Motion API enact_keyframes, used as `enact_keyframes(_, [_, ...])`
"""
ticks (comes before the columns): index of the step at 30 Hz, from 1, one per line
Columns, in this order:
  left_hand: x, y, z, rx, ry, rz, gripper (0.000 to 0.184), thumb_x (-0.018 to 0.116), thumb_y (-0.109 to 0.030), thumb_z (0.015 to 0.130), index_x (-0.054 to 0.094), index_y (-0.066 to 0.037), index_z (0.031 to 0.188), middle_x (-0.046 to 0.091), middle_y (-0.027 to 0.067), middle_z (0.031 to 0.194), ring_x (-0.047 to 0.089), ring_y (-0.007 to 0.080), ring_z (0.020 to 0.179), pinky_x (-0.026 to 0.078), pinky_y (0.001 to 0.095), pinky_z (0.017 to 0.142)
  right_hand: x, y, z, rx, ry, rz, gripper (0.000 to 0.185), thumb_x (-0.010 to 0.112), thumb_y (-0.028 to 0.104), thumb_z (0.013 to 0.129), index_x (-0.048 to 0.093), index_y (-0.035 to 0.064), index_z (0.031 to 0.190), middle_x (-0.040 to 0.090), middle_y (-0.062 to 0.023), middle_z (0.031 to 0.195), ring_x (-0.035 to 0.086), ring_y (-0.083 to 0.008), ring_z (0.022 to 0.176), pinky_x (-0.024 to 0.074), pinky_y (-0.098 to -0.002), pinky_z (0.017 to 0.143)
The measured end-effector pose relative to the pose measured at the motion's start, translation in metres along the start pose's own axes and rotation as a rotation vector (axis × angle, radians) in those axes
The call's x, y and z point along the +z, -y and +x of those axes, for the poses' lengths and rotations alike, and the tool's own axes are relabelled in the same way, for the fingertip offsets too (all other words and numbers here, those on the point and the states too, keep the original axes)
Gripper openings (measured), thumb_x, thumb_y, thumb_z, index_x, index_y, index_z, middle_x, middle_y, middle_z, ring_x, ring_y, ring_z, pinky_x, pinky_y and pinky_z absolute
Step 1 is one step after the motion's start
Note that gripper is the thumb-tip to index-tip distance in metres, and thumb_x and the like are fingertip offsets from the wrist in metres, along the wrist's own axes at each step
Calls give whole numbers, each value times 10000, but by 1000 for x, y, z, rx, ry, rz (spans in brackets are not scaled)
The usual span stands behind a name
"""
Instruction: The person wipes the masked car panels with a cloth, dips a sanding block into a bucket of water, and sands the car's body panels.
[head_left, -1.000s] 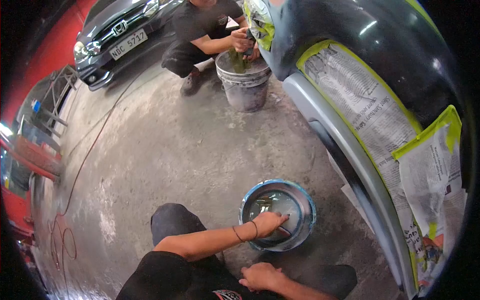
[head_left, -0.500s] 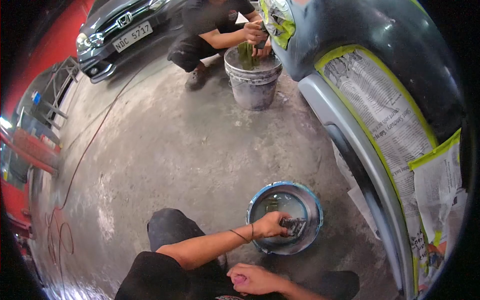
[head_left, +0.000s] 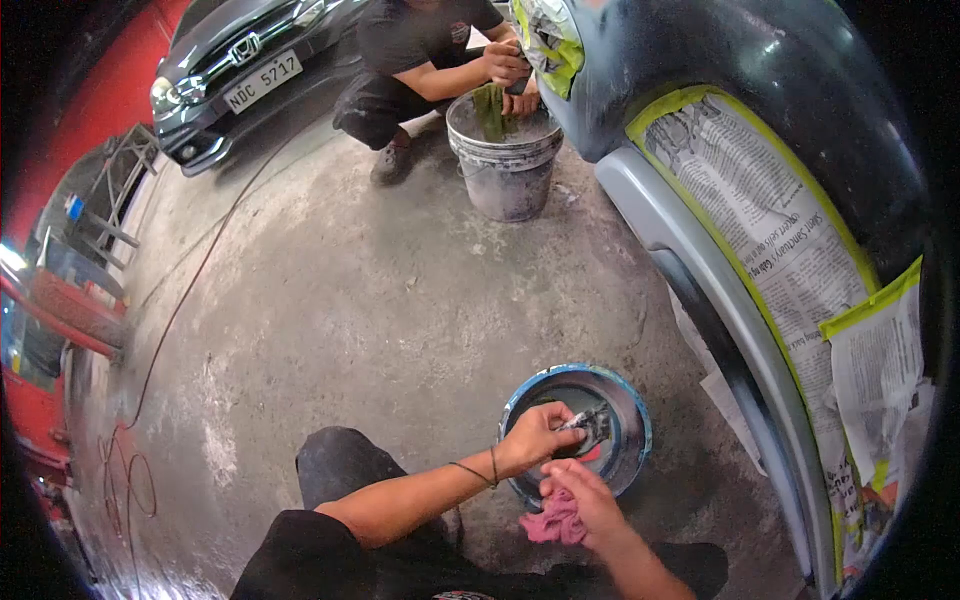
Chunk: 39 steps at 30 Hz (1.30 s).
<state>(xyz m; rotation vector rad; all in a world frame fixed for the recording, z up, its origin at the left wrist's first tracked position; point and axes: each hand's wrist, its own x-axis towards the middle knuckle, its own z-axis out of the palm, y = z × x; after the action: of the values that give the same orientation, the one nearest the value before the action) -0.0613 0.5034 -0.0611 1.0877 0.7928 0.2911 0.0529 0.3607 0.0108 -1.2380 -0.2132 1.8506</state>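
Observation:
Over the blue-rimmed basin [head_left: 637, 405] of cloudy water, my left hand [head_left: 535, 438] pinches a dark, wet, crumpled piece [head_left: 593, 428], its exact kind unclear. My right hand [head_left: 590, 500] is just below, at the basin's near edge, with its fingers closed around a pink cloth [head_left: 553, 520] that hangs beneath them. A small patch of pink or red shows inside the basin between my hands. The two hands are close together.
A co-worker [head_left: 430, 60] crouches ahead, holding a dark item over a grey bucket [head_left: 505, 180]. A car panel [head_left: 690, 300] masked with newspaper [head_left: 740, 190] stands on the right. A dark car [head_left: 230, 80] is at the upper left; a red hose [head_left: 165, 345] crosses the floor.
My left hand has lifted the dark piece slightly and turned it. My right hand has moved up and right to the basin, and the pink cloth now hangs open from it.

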Motion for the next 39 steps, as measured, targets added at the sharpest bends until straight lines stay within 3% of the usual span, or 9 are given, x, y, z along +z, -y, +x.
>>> enact_keyframes(5, [-2, 7, 4, 58, -108, 55, 224, 830, -167, 950, 644, -45, 977, 668, -17, 842, 592, 67, 789, 492, 258, 696, -6, -1, 1, -23, -167, 175, 253, 611, 260, 1089, 675, 47, 1208, 686, -55, 911, 669, -142, 761, 553, -283, 687])
enact_keyframes(10, [-3, -4, 3, 87, -127, -126, 226, 805, -202, 990, 619, -84, 944, 634, -49, 846, 539, 29, 762, 446, 237, 646, -1, -1, -7, -35, -105, 130, 267, 594, 268, 1096, 659, 60, 1251, 675, -59, 842, 649, -124, 707, 531, -264, 645])
enact_keyframes(13, [-8, 2, 10, 134, -126, -189, 141, 722, -227, 1050, 674, -99, 1084, 673, -47, 969, 598, 49, 895, 512, 246, 814, -1, -7, -9, -57, -152, 163, 308, 616, 241, 1085, 618, 59, 1333, 677, -58, 861, 638, -108, 732, 524, -253, 664])
enact_keyframes(23, [-5, -4, 3, 115, -100, -382, 241, 591, -223, 1125, 641, -40, 1273, 720, 4, 1153, 654, 88, 1045, 523, 278, 963, -14, 3, -15, -165, -289, 140, 593, 688, 232, 1051, 454, 45, 1563, 673, -50, 896, 650, -109, 823, 536, -265, 727])
enact_keyframes(29, [14, -7, -6, 143, -61, -335, 246, 579, -207, 1132, 607, -35, 1305, 715, 24, 1161, 650, 90, 1048, 525, 272, 963, -26, 13, -6, -196, -282, 69, 419, 699, 264, 1058, 613, 45, 1404, 698, -21, 931, 637, -69, 797, 520, -246, 706])
enact_keyframes(32, [24, -6, -15, 46, 8, -223, 225, 587, -210, 1130, 593, -32, 1266, 716, 35, 1050, 668, 92, 917, 572, 281, 783, -25, 18, -6, -367, -401, 6, 188, 728, 232, 1042, 720, 51, 1094, 705, 9, 855, 629, -49, 694, 520, -232, 626])
enact_keyframes(34, [25, 0, -19, -31, 52, -149, 236, 590, -242, 1130, 577, -24, 1218, 714, 56, 988, 678, 105, 834, 571, 299, 622, -31, 20, -8, -368, -457, -145, 175, 727, 218, 1038, 716, 44, 1016, 696, 3, 787, 641, -63, 650, 525, -247, 586])
enact_keyframes(36, [27, 25, -19, 104, -59, 116, 387, 652, -281, 1095, 560, 22, 1318, 734, 109, 1032, 712, 161, 934, 592, 323, 780, -39, 16, 1, -504, -576, -434, 256, 733, 190, 1017, 677, 11, 843, 684, -39, 645, 688, -115, 564, 540, -304, 495])
enact_keyframes(39, [29, 33, -23, 169, -95, 250, 578, 675, -323, 1077, 495, 63, 1467, 740, 177, 1125, 715, 229, 1082, 570, 354, 941, -39, 27, -3, -457, -593, -643, 233, 729, 201, 1014, 677, -2, 911, 685, -71, 636, 662, -121, 538, 520, -305, 488])
